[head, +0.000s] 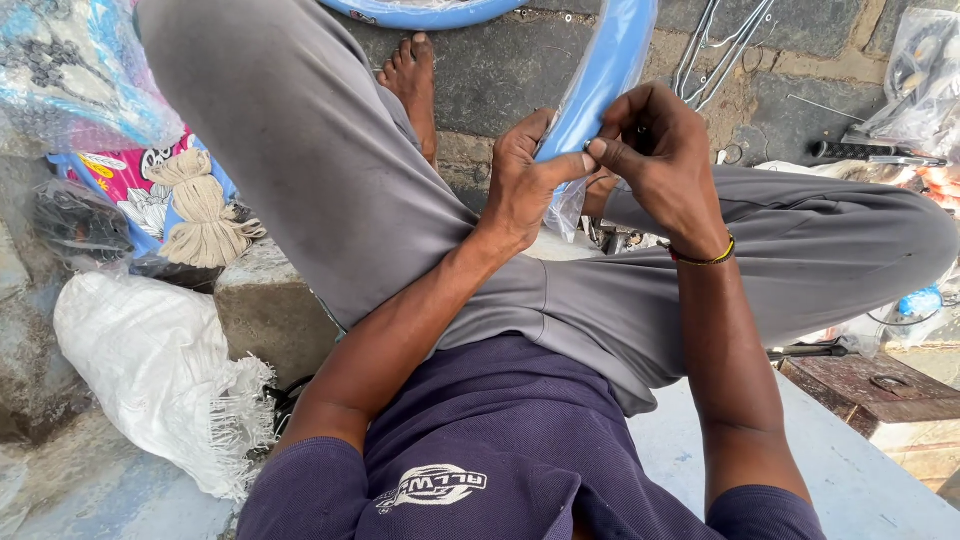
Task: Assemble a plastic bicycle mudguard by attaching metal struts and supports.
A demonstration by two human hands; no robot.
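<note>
So the person is sitting with knees apart, and the blue wheel rim [600, 75] wrapped in clear plastic film stands between the legs; it runs from the stone floor [490, 80] at the top of the view down to the lap; everything else is easiest placed off that rim. The left hand [525, 185] sits against the rim's near end, thumb stretched across to the right and pinched shut on the wrapped edge; the right hand [660, 160] is just to the right of the rim, fingers curled tight, index tip meeting that thumb on the wrap; what exactly sits between the fingertips is too small to tell.

Handling-wise, the rim looks stiff and fairly light, though the film probably makes it slick; a grip on the bare edge or around the hoop would likely hold better than one on loose plastic, which is soft and tears easily.

Left of the rim lies a bundle of beige cord [200, 205]; further right of it, loose thin spokes [715, 45] on the floor.
</note>
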